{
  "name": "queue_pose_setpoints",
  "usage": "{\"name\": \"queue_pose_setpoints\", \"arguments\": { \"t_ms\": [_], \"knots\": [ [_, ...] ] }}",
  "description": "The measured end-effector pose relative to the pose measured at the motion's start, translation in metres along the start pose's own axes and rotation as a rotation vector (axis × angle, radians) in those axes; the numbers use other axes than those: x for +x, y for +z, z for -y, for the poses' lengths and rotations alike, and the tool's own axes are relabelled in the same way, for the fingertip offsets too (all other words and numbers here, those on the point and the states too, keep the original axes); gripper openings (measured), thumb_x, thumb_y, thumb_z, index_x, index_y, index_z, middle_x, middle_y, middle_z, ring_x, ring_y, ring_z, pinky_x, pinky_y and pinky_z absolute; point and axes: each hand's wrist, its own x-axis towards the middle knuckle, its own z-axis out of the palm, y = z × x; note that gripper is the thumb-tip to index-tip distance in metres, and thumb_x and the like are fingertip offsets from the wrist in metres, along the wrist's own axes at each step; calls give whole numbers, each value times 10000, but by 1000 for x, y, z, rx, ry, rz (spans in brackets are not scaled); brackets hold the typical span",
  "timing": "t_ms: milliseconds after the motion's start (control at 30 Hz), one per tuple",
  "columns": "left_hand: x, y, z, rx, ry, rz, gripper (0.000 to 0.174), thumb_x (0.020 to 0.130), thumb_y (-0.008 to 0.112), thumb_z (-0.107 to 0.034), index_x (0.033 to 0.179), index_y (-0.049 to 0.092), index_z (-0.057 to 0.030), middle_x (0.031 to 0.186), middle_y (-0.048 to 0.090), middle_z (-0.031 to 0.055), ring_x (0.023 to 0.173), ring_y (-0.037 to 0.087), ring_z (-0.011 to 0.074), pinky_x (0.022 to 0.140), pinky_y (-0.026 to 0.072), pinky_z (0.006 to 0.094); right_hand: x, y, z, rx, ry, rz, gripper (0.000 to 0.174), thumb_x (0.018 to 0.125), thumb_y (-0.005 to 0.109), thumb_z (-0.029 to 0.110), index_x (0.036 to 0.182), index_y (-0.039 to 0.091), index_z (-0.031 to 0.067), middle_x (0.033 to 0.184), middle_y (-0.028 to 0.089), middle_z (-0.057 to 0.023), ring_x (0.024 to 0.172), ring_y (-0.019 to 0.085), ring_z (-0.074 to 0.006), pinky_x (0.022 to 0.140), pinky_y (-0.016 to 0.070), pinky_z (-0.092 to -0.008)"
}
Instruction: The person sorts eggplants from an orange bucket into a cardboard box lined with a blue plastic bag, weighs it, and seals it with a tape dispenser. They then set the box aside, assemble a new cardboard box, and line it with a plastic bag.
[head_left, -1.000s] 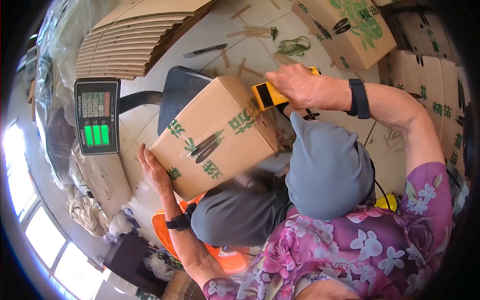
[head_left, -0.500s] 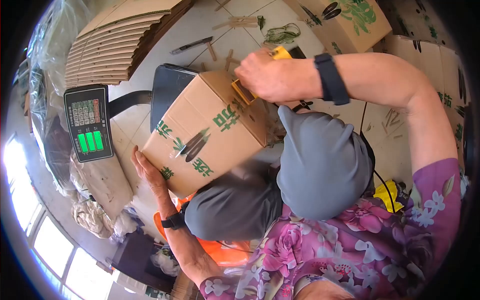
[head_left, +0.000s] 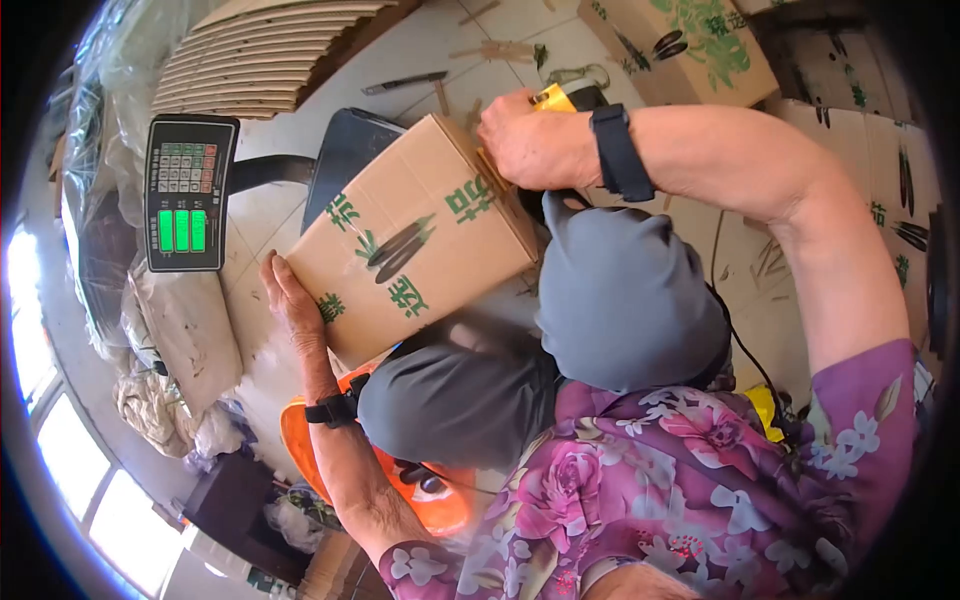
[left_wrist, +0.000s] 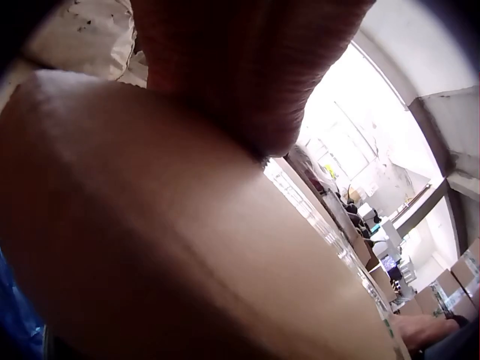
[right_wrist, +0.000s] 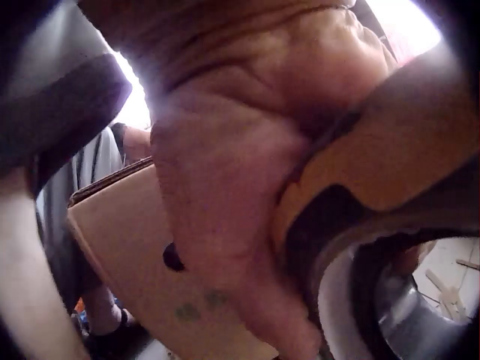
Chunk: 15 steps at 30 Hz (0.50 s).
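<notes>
A printed cardboard carton [head_left: 395,240] is tilted in front of the person's knees, overlapping the scale platform in the head view. At its left end, the left hand [head_left: 295,300] presses with extended fingers. The right hand [head_left: 540,140] grips a yellow tape dispenser [head_left: 553,98] at the carton's far right end. In the right wrist view, fingers wrap the dispenser's orange-yellow body [right_wrist: 307,180], beside a large tape roll [right_wrist: 341,277]. The carton's side [left_wrist: 202,172] fills much of the left wrist view, under the left hand [left_wrist: 232,67].
A scale display [head_left: 190,195] stands left, its dark platform [head_left: 345,145] behind the carton. Flattened cartons [head_left: 250,60] are stacked at upper left. A box cutter [head_left: 405,82] and cardboard strips [head_left: 495,50] lie on the floor. Another carton [head_left: 690,50] stands upper right; something orange [head_left: 440,505] is below the knee.
My right hand has moved left and away from the body with the tape dispenser, to the carton's far right corner. The left hand keeps its place at the left end.
</notes>
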Motion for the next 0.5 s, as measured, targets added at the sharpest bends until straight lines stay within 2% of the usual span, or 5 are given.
{"name": "queue_pose_setpoints", "arguments": {
  "t_ms": [200, 267, 433, 467, 500],
  "knots": [
    [-3, 1, 1, -91, 13, -39, 616, 997, 358, -524, 1338, 507, -34, 1238, 594, 236, 1142, 562, 371, 990, 415, 415, -1, 36, 9, 494, 190, -55, 156, 631, 725, 267, 696, 732, 126, 643, 655, -49, 646, 672, -246, 496, 545, -435],
    [-5, 4, 4, -123, 14, -10, 620, 995, 365, -525, 1320, 525, -22, 1218, 601, 245, 1127, 565, 371, 982, 417, 410, 0, 24, 4, 397, 131, 102, 224, 589, 760, 227, 701, 662, 58, 734, 616, -82, 697, 664, -242, 529, 534, -401],
    [-6, 7, -3, -88, 42, -56, 585, 1002, 366, -511, 1331, 510, -49, 1203, 614, 252, 1114, 586, 395, 965, 435, 425, 12, 51, 12, 165, 138, 6, 230, 702, 707, 314, 825, 755, 125, 880, 715, -58, 852, 684, -250, 586, 554, -475],
    [-5, 6, -2, -104, 54, -65, 586, 1002, 365, -512, 1333, 508, -51, 1201, 614, 255, 1118, 583, 397, 968, 433, 425, 31, 59, 26, 229, 194, 429, 227, 756, 676, 303, 871, 755, 124, 917, 715, -66, 879, 689, -268, 611, 556, -485],
    [-10, 1, -11, -108, 15, -42, 588, 1005, 360, -508, 1341, 500, -45, 1227, 602, 252, 1140, 572, 380, 982, 423, 418, 30, 79, 39, 363, 292, 382, 222, 753, 678, 301, 864, 755, 124, 910, 715, -74, 875, 690, -282, 608, 553, -474]
  ]
}}
